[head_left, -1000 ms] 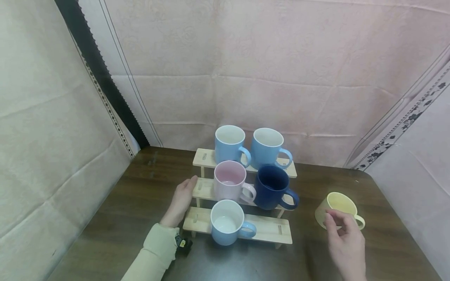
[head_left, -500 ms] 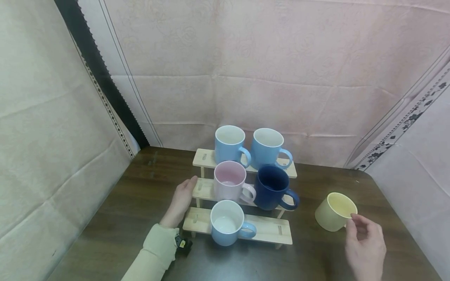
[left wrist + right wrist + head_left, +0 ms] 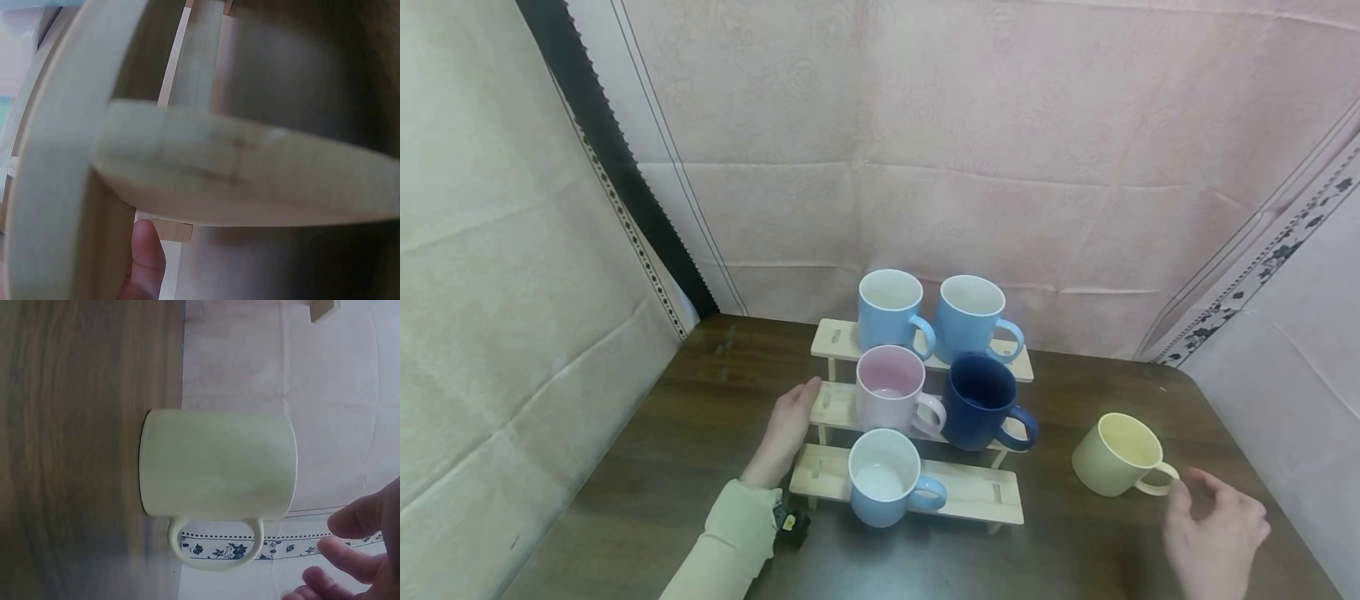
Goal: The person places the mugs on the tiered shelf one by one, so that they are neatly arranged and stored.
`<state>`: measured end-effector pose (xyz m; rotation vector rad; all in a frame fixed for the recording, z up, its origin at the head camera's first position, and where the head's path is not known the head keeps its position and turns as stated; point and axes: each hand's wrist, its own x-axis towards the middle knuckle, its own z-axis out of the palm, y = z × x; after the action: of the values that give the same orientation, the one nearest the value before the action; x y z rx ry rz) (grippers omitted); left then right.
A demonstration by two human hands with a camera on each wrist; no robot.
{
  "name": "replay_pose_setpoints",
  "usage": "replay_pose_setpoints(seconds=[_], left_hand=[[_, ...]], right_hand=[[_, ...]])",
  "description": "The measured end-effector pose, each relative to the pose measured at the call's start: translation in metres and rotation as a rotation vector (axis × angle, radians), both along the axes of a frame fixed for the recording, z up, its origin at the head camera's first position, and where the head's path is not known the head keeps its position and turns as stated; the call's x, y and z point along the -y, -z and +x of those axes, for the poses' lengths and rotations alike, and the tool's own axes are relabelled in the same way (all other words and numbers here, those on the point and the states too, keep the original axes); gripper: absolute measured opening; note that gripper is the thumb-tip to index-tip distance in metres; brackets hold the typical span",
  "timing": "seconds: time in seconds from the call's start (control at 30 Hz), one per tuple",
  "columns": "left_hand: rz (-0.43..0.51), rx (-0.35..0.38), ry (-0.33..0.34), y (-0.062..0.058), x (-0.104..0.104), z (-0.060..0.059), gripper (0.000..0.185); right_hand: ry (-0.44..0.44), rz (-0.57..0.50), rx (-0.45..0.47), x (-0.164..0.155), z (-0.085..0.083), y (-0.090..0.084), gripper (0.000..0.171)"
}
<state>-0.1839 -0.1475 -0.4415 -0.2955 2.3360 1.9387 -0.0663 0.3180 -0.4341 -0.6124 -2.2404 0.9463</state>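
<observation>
My left hand (image 3: 787, 425) grips the left end of a three-step wooden rack (image 3: 970, 479), at the middle step. A fingertip (image 3: 148, 247) shows past the plank in the left wrist view; the other fingers are hidden there. To the rack's right, a pale yellow mug (image 3: 1105, 461) stands upright on the table. My right hand (image 3: 1213, 529) is just beside its handle, with thumb and fingers apart and holding nothing. A gap between those fingers and the handle shows in the right wrist view, where the mug (image 3: 219, 464) appears sideways.
On the rack stand two light blue mugs (image 3: 880, 321) at the top, a pink mug (image 3: 882, 408) and a dark blue mug (image 3: 970, 421) in the middle, and a light blue mug (image 3: 876, 502) at the bottom. Cloth walls (image 3: 985, 167) enclose the brown table (image 3: 647, 500).
My right hand has moved rightward from in front of the yellow mug to beyond its handle, which shows again. The mug, the rack and my left hand have stayed put.
</observation>
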Motion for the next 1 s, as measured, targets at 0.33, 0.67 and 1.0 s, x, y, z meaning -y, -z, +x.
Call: replay_pose_setpoints(seconds=[0.33, 0.67, 1.0], left_hand=[[-0.003, -0.006, -0.008, 0.001, 0.001, -0.001, 0.061], [-0.003, -0.019, 0.007, 0.0, 0.001, 0.0, 0.07], [-0.015, -0.003, 0.007, -0.001, 0.0, 0.0, 0.072]], right_hand=[[-0.09, -0.02, 0.27, -0.011, -0.003, 0.003, 0.052], [-0.151, -0.006, 0.349, -0.013, -0.003, 0.008, 0.049], [-0.244, 0.036, 0.359, -0.018, -0.006, 0.01, 0.059]])
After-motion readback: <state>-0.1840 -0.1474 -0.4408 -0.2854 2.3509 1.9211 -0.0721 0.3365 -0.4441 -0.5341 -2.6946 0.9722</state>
